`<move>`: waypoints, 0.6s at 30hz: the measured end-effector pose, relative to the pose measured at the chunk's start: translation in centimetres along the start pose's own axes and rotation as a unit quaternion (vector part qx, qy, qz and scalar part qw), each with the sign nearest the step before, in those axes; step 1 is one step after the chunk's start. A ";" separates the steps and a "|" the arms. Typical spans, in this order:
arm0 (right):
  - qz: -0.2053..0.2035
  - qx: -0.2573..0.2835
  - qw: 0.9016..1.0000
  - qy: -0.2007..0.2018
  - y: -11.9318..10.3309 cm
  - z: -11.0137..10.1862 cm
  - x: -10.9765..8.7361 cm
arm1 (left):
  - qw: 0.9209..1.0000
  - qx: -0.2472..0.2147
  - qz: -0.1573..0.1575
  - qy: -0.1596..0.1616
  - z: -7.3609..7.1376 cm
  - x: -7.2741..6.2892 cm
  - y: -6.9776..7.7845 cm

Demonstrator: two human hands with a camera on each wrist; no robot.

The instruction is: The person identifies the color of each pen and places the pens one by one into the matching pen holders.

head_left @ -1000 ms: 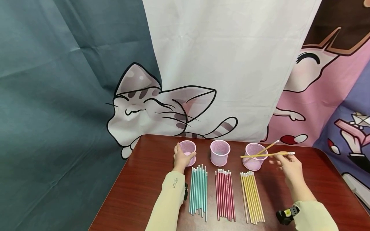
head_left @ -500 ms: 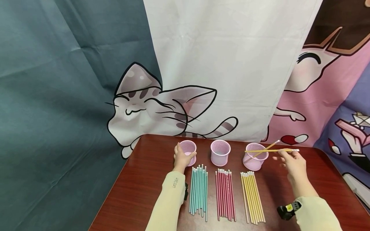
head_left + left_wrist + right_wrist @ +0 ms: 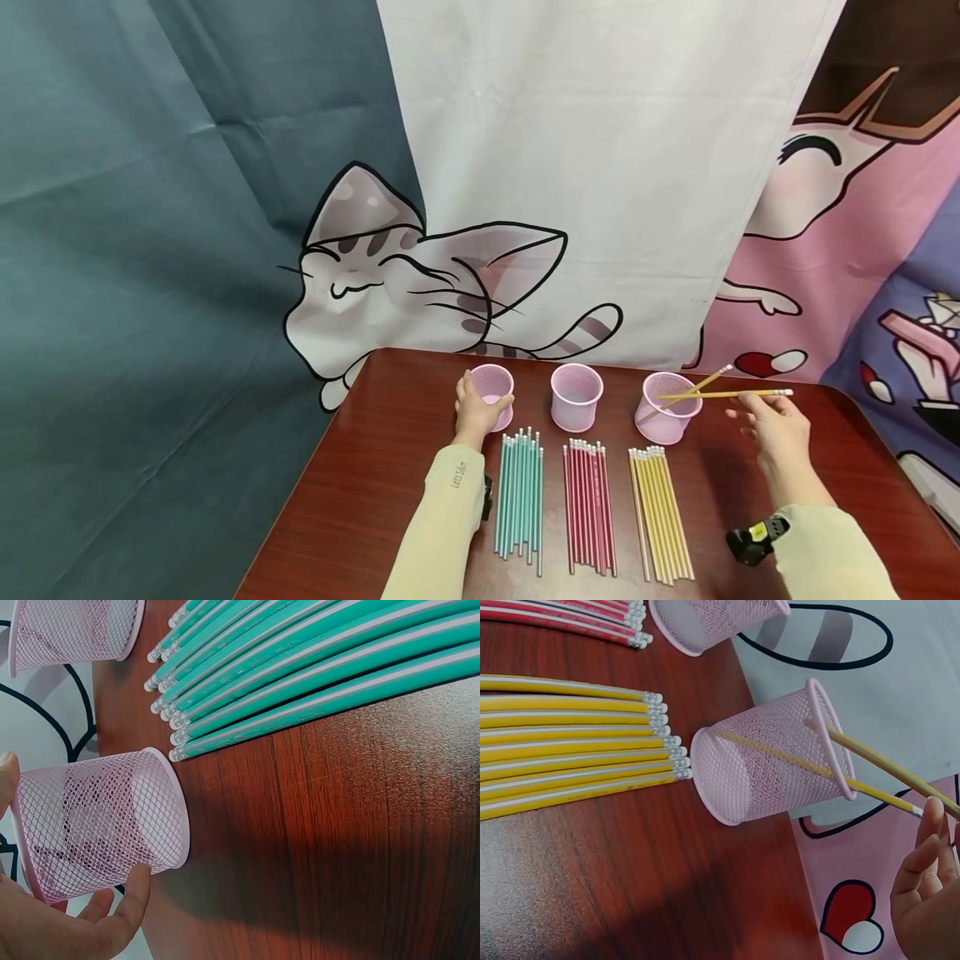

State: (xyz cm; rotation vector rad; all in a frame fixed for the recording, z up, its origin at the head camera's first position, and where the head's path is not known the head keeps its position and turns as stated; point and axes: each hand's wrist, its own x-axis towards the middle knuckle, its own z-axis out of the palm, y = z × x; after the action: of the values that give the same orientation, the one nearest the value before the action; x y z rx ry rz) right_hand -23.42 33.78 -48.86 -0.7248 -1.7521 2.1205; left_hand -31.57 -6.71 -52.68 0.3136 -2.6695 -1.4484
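My left hand (image 3: pixel 474 412) grips the leftmost pink mesh pencil cup (image 3: pixel 495 385) from its left side, fingers and thumb around it; the left wrist view shows this mesh cup (image 3: pixel 105 817) with no pencils in it. On the right, my right hand (image 3: pixel 783 433) pinches a yellow pencil (image 3: pixel 720 395) near its eraser end, nearly level. That pencil's front end (image 3: pixel 840 739) is at the mouth of the rightmost pink mesh cup (image 3: pixel 660 425). Inside this cup a second yellow pencil (image 3: pixel 795 761) leans, its eraser end sticking out over the rim.
Between the two outer cups stands a third pink mesh cup (image 3: pixel 573 414). Rows of teal pencils (image 3: pixel 519 500), red pencils (image 3: pixel 590 508) and yellow pencils (image 3: pixel 662 517) lie in front of the cups on the brown table (image 3: pixel 360 500). A printed cloth (image 3: pixel 600 167) hangs behind.
My right hand has shifted to the right with the yellow pencil, drawing its front end from the cup's left side to over its mouth. The left hand keeps its grip on the cup.
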 end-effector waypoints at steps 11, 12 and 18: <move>0.016 0.000 1.000 -0.016 6.8 -3.1 8.5 | 1.000 0.005 -0.002 0.000 0.1 0.0 -0.1; 0.014 0.007 1.000 -0.018 6.7 -2.9 8.4 | 1.000 0.005 -0.003 0.001 0.1 0.0 0.0; 0.024 0.023 0.999 -0.014 2.4 0.2 3.3 | 1.000 0.011 -0.002 0.002 0.1 0.0 0.0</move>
State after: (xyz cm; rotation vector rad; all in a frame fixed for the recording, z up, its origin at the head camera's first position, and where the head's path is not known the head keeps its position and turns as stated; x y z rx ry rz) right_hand -26.05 34.88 -51.78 -0.7357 -1.7097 2.2051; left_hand -31.60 -6.62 -52.72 0.3241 -2.6850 -1.4208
